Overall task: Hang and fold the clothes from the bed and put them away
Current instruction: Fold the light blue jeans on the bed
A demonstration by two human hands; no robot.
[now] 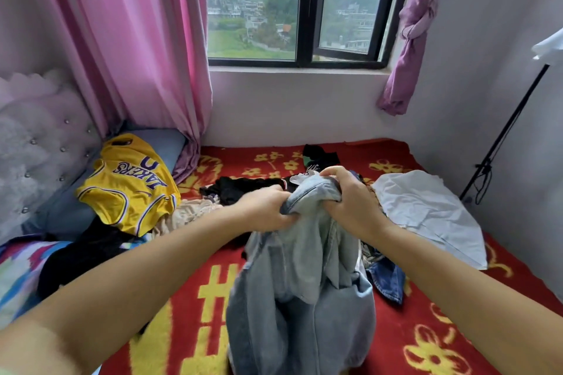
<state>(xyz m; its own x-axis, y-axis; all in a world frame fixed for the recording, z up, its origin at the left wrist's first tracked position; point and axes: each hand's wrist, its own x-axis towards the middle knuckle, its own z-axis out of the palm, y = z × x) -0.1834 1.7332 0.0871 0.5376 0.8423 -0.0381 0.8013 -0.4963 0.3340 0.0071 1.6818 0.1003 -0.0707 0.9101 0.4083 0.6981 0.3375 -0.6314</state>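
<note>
Pale blue denim jeans [304, 277] are gripped at the bunched waistband by left hand [268, 207] and right hand [350, 201], above the red flowered bed [426, 329]. Waistband should be spread flat before folding.

- Jeans [304, 283]: pale, faded blue.
- Blanket [441, 329]: red, yellow flowers.
- Jersey [128, 189]: yellow, purple lettering and trim.
- Curtain [137, 39]: pink.
- Shirt [426, 216]: white.
</note>
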